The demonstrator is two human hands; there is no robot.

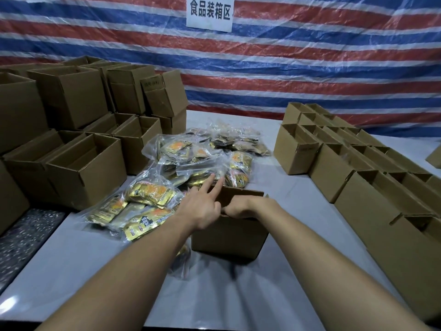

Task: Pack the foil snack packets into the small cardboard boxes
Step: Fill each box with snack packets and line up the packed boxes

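Observation:
A small brown cardboard box [229, 235] stands open on the white table in front of me. My left hand [202, 206] lies over its left rim, index and middle fingers stretched straight toward the packets, the other fingers bent at the far flap. My right hand [241, 207] dips into the box's top from the right with its fingers curled downward; what they touch is hidden inside. Gold and orange foil snack packets in clear plastic bags [202, 154] are heaped just behind the box, and more bagged packets [150, 194] lie to its left.
Open empty cardboard boxes [88, 168] are stacked along the left side. Rows of small boxes [358, 187] line the right side up to the near edge. A striped tarp with a white sign [210, 13] hangs behind. The white table [95, 271] ends at the left over speckled floor.

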